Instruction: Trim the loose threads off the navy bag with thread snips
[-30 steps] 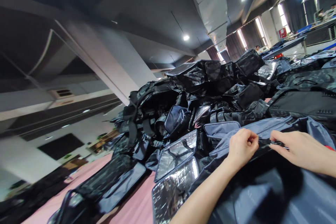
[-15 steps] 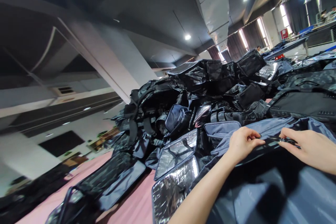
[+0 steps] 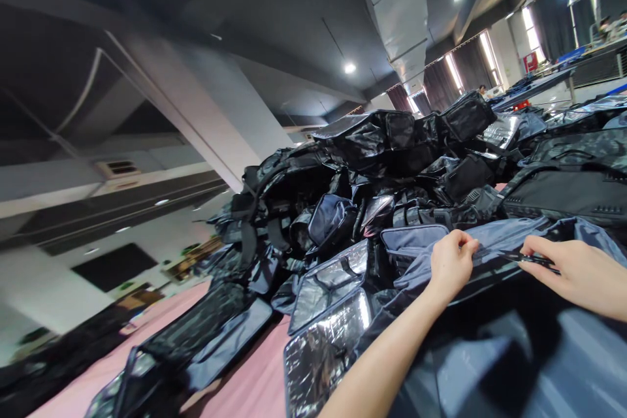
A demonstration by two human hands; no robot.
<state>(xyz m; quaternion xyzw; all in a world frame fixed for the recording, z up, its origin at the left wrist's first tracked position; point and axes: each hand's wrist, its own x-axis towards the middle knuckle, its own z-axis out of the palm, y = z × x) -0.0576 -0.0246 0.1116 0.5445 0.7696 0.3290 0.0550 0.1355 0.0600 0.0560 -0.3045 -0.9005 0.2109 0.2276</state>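
An open black bag with a blue-grey lining lies in front of me, its opening facing me. Over the bag's upper edge, my left hand is closed, thumb and fingertips pinched together. Whatever it pinches is too small or hidden to make out. To its right, my right hand grips small dark thread snips, the narrow tip pointing left toward my left hand. A gap separates the tip from the left fingers. Blue-grey lining fabric is bunched up just behind both hands.
A high pile of black bags rises beyond my hands. Silver-lined open bags lie to the left on a pink cloth surface. A slanted pillar stands behind. People are far off at the right.
My left hand has lifted slightly, and its fingers have turned up and away from the bag's edge. My right hand and the snips have barely moved; more of the tip shows.
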